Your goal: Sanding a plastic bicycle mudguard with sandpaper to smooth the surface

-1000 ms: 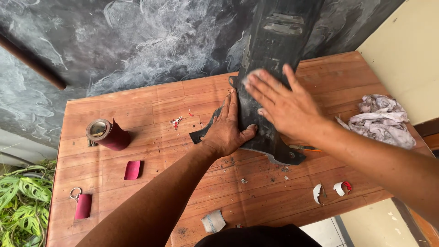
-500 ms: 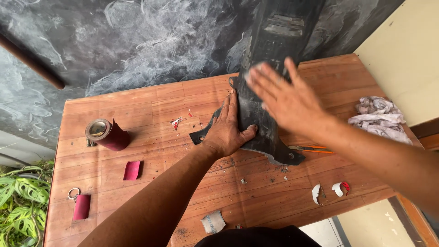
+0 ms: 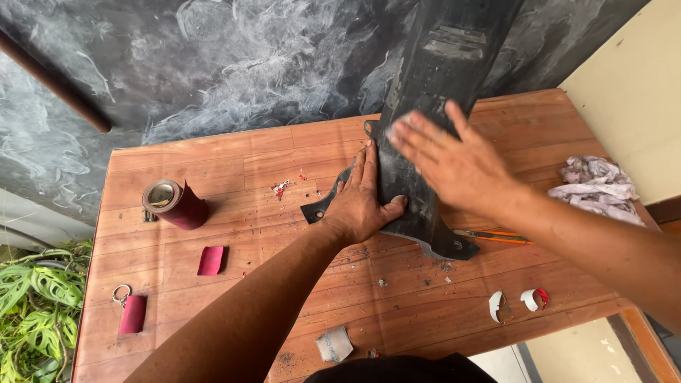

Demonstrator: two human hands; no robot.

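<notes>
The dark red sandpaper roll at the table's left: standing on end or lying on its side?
Lying on its side. The sandpaper roll rests lengthwise on the wooden table, its round open end facing the camera and a loose flap of sheet sticking up.

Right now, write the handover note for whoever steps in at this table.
Left hand: flat, pressing the lower edge of the long black moulded plastic panel onto the wooden table.
Right hand: open, blurred, palm on the panel's face, with something pale under the fingertips.
Nearby: dark red sandpaper roll, cut red sandpaper piece, crumpled rag.
Done: dust and chips lie scattered around the panel.
Left: cannot tell how much surface remains.
</notes>
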